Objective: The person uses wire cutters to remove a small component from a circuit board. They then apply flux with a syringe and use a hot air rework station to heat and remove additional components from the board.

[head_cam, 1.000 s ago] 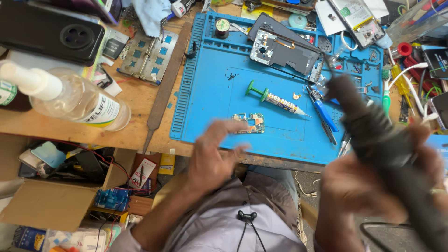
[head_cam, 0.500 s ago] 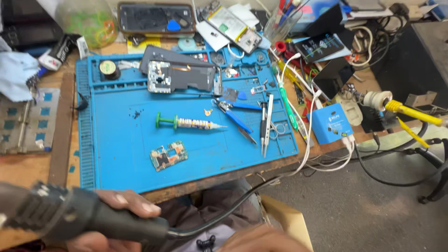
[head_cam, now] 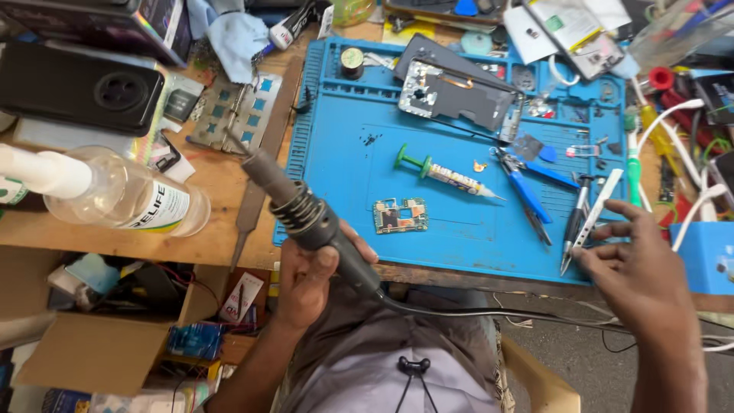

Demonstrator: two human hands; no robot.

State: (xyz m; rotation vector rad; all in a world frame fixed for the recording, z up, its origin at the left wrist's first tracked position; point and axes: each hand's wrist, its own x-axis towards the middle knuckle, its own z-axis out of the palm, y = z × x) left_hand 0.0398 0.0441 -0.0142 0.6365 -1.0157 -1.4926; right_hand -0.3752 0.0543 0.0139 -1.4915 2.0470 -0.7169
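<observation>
Hands: left (head_cam: 306, 279) grips soldering iron (head_cam: 306, 210) (black), right (head_cam: 638, 268) spread open at tweezers (head_cam: 592, 214).

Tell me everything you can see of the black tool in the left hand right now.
The soldering iron is a black, plastic-looking handle with a ribbed grip ring near the middle and a thin metal tip pointing up-left over the wooden bench. The left hand wraps its lower handle, holding it tilted beside the left edge of the blue mat. A black cord leaves its rear end and runs right across the lap. The tip seems to touch nothing.
</observation>
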